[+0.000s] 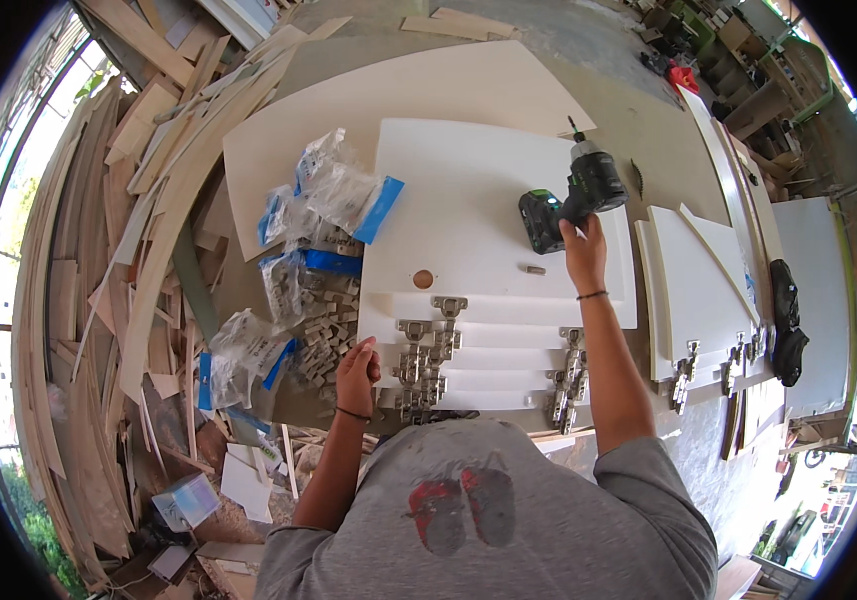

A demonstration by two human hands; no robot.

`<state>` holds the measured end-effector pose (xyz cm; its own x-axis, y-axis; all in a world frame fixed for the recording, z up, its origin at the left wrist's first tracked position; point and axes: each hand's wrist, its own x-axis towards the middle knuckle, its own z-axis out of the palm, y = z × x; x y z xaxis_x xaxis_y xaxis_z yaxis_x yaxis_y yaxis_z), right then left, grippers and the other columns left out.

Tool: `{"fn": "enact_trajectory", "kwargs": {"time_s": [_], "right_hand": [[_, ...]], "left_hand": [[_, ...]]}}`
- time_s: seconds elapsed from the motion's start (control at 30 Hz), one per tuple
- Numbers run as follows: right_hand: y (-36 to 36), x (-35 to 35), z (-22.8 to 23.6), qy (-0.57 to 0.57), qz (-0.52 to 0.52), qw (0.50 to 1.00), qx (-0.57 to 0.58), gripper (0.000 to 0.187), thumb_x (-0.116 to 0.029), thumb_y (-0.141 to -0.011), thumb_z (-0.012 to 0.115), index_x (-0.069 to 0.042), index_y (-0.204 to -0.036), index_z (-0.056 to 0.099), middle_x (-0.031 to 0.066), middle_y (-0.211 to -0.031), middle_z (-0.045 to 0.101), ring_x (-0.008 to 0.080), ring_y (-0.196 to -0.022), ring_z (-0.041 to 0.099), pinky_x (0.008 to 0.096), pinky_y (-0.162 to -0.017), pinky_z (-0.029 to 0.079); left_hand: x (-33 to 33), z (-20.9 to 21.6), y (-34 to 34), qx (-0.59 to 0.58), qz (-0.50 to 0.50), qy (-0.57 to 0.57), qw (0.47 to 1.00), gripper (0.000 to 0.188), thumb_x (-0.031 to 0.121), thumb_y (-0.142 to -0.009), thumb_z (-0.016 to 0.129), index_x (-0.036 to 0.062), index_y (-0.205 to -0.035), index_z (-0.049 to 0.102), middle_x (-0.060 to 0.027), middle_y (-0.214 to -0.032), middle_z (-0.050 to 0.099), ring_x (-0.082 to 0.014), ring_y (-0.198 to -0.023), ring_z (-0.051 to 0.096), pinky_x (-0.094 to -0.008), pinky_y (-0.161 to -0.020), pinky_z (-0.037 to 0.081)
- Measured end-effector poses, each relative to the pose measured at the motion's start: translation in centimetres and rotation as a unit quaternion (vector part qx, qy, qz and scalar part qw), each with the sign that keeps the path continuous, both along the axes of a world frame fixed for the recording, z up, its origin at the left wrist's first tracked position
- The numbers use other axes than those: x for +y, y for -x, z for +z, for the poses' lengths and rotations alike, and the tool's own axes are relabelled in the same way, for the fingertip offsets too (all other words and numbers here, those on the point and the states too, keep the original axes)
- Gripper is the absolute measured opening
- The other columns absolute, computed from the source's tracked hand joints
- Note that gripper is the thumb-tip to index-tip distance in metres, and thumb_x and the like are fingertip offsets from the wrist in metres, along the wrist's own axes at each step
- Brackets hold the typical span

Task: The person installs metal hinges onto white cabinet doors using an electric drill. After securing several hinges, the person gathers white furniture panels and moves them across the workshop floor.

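Note:
My right hand (586,252) grips a black and green cordless drill (594,182) above the white panel, its bit pointing away from me. My left hand (357,374) is closed, fingers curled together, beside the left edge of the stacked panels; whatever it may hold is hidden. A white panel (489,190) with one round hole (423,279) lies on top of a stepped stack. Metal cabinet hinges (449,310) sit along the near left edges, with more hinges (571,370) at the near right. A small light-coloured block (535,269) lies on the top panel.
Clear plastic bags with blue strips (334,190) and a heap of small grey pieces (327,335) lie left of the stack. More hinged white panels (699,280) stand at the right, near a black object (787,320). Long wood offcuts (174,250) lean at far left.

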<state>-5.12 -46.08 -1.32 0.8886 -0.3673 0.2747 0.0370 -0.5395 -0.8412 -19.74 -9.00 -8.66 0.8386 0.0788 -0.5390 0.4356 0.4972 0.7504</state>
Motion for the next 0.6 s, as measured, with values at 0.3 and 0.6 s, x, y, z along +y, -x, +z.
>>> {"fn": "enact_trajectory", "kwargs": {"time_s": [0.3,0.6], "right_hand": [[8.1,9.3,-5.9,0.244,0.027,0.961,0.129,0.057,-0.023,-0.076,0.061,-0.003,-0.126,0.04,0.0177,-0.135,0.034,0.0341,-0.126,0.03,0.0526,-0.1,0.023],[7.4,23.0,-3.7,0.285,0.274,0.91,0.127,0.058,-0.03,-0.074,0.061,-0.006,-0.124,0.045,0.0184,-0.138,0.029,0.0355,-0.13,0.022,0.0594,-0.102,0.014]], "left_hand": [[1.7,0.1,1.7,0.015,0.023,-0.056,0.998,0.024,0.017,-0.089,0.051,0.0017,-0.105,0.058,0.0023,-0.069,0.051,-0.0042,-0.053,0.043,-0.0186,-0.048,0.035],[1.3,1.2,3.2,-0.002,0.046,-0.028,0.999,0.026,0.02,-0.088,0.052,0.0025,-0.107,0.058,0.0028,-0.069,0.05,-0.0041,-0.053,0.043,-0.0182,-0.047,0.035]]}}
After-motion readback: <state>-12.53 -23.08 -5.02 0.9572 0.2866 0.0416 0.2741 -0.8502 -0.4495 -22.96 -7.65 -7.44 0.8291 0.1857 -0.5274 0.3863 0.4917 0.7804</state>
